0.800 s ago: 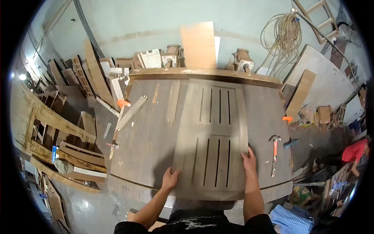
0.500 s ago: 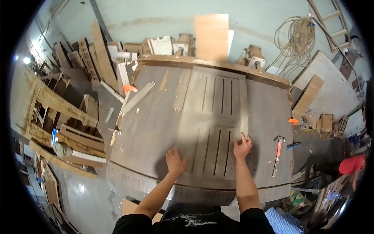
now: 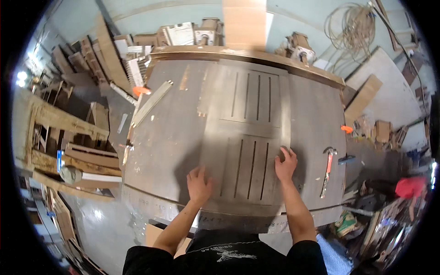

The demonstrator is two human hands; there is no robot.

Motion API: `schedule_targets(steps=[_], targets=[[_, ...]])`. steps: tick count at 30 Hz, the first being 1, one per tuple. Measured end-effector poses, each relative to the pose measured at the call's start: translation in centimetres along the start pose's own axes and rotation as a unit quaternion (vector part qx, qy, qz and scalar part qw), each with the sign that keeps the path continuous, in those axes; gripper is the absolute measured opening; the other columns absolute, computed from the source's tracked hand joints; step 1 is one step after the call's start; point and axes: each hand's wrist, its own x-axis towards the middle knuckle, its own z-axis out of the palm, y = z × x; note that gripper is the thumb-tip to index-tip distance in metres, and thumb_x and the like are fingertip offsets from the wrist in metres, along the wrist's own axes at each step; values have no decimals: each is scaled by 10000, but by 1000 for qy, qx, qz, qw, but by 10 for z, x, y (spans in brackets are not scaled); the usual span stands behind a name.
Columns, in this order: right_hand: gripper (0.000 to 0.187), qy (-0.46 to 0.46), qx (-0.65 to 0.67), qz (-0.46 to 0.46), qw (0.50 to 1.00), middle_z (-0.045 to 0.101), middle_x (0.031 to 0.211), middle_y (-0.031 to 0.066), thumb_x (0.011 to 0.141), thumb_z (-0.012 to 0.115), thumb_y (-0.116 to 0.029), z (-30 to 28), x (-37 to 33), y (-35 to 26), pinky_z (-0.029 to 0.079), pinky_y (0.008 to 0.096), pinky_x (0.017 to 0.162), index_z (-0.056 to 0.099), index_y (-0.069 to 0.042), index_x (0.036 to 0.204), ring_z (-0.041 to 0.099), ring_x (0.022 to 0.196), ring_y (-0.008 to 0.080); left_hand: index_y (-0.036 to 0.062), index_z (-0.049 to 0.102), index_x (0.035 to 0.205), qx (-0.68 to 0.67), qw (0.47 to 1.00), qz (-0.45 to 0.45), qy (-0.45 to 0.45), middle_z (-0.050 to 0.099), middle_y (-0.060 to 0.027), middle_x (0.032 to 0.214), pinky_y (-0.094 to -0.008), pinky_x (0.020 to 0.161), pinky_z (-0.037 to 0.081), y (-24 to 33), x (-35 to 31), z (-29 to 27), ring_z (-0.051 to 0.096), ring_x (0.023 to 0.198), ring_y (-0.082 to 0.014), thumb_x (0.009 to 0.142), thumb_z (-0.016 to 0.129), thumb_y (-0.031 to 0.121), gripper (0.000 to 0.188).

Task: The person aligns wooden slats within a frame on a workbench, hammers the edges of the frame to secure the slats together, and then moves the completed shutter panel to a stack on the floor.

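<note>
A grey-brown wooden panel door (image 3: pixel 250 129) with two sets of long slots lies flat on the workbench (image 3: pixel 158 151) in front of me. My left hand (image 3: pixel 200 185) is at the door's lower left edge, fingers spread and palm down. At its lower right edge is my right hand (image 3: pixel 286 166), with the thumb toward the door's face and the fingers apart along its outer side. Neither hand visibly clasps anything, though the undersides of the fingers are hidden. To the right of the door, a claw hammer (image 3: pixel 327 172) with a red handle rests on the bench.
A wooden strip (image 3: pixel 152 103) lies at the bench's left. A raised wooden rail (image 3: pixel 183 52) bounds the far edge. Orange clamp parts (image 3: pixel 347 129) protrude at the sides. Boards (image 3: pixel 112 55) lean at the back left. A person in red (image 3: pixel 410 187) is at the far right.
My view has shifted, so the bench and door appear higher. My hands are slightly farther apart, the left one having moved a little outward. The door shows no clear movement on the bench.
</note>
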Motion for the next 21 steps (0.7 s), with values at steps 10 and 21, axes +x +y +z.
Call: schedule_targets(steps=[10,21], targets=[[574,-45,45,32,997,584,1130,144,808,720,-212,-18,36,5,428,457,950,549,-142,1352,531,1064,334,90,555,1293,-39,996,-56,-62,473,-206,1335,-481,1047,383,7,30,-10,455,1231,-411,825,725,192,509],[549,73,93,5,993,588,1131,145,782,768,-254,65,159,2,431,447,944,616,-142,1298,530,1049,347,181,470,1428,105,991,20,84,261,-229,1545,-545,1124,252,36,267,49,278,1382,-437,818,723,468,720]])
